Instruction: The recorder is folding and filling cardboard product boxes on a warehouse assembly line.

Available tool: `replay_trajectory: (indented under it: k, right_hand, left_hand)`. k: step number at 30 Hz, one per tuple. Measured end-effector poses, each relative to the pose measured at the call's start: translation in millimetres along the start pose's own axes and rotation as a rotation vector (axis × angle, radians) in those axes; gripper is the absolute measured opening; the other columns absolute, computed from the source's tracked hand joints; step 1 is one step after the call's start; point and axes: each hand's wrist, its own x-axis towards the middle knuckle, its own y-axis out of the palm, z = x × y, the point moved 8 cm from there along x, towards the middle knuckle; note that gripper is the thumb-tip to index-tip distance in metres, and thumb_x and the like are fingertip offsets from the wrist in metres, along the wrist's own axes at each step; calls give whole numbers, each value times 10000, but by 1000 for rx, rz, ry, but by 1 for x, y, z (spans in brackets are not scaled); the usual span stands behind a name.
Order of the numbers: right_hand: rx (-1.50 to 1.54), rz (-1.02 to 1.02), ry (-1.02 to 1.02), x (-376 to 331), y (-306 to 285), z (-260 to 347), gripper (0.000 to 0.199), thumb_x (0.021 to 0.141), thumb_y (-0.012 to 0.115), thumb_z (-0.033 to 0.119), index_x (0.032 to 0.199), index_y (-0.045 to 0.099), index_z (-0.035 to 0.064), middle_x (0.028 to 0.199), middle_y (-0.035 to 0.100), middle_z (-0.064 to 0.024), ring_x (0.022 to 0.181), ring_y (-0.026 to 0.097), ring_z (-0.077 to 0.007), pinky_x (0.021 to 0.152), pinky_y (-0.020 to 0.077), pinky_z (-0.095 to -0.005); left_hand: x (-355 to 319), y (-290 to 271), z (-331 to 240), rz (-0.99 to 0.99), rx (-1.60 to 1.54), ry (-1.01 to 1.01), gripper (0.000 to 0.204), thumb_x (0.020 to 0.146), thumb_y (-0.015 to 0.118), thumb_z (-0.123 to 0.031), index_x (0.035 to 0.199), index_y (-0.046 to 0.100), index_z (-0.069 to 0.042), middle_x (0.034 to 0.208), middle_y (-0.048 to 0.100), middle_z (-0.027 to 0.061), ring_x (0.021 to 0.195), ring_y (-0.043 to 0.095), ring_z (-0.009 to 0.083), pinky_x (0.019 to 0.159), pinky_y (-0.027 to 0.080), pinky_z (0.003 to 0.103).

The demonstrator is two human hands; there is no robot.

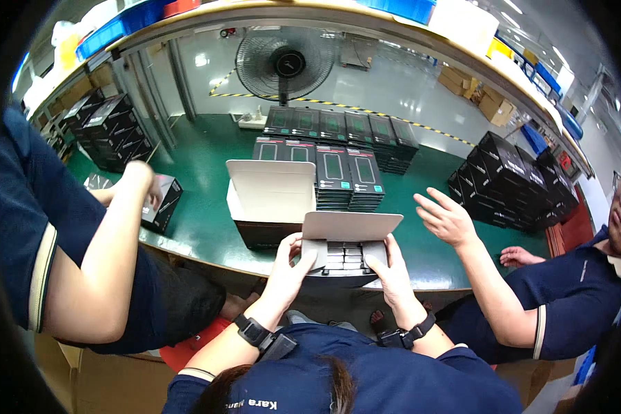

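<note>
A dark open carton [345,281] with a pale raised lid sits at the table's near edge, several small packs [345,255] standing in rows inside it. My left hand [290,265] grips its left side, thumb over the side flap. On the opposite side my right hand [392,270] holds the carton the same way, thumb at the flap. Just left and beyond stands another open carton [255,234], black outside and white inside, its lid up. Behind both are piled flat black boxes [333,169] with a green phone-shaped outline.
Along the green table [207,152] a co-worker's hand [138,181] touches a black carton [162,203] at left. Another person's raised hand [445,215] is at right, near stacked black cartons [504,172]. A fan [290,63] stands behind, with a shelf [269,12] overhead.
</note>
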Motion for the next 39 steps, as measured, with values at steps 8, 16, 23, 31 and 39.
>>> replay_trajectory:
  k: [8,16,23,31,39]
  right_hand:
    - [-94,-22,-340,6,-2,29,321,743,642,-75,1035,576,42,1094,598,-95,1035,549,-193,922,418,-309]
    - [-540,292,-402,-11,21,65,646,662,752,397,1199,610,67,1343,481,-185,1279,411,-334,1055,311,-417]
    - [-626,427,-357,-24,24,79,466,793,598,289,1155,613,-5,1301,498,-187,1226,451,-294,1038,318,-400]
    - [-1133,524,-785,-41,23,65,552,782,712,134,1288,501,73,1345,460,-176,1206,448,-383,991,380,-408]
    - [-1198,484,-723,-25,33,58,550,871,549,349,1281,471,-8,1360,386,-241,1228,393,-386,1033,305,-459]
  left_hand:
    - [8,14,-20,106,241,393,364,813,540,80,1140,517,-77,1130,550,78,1066,529,186,946,403,306]
    - [10,3,-37,12,333,762,332,570,604,142,836,568,-54,958,599,115,924,574,270,808,468,335]
    - [9,27,-36,195,470,749,243,731,585,44,948,561,-64,1075,513,120,1038,496,284,902,410,329]
    - [12,28,-15,683,880,559,619,713,531,-30,1325,443,-59,1445,275,244,1333,274,384,1102,251,435]
    - [10,27,-54,619,1041,604,746,697,658,-540,1270,513,-84,1330,381,261,1165,405,416,964,341,485]
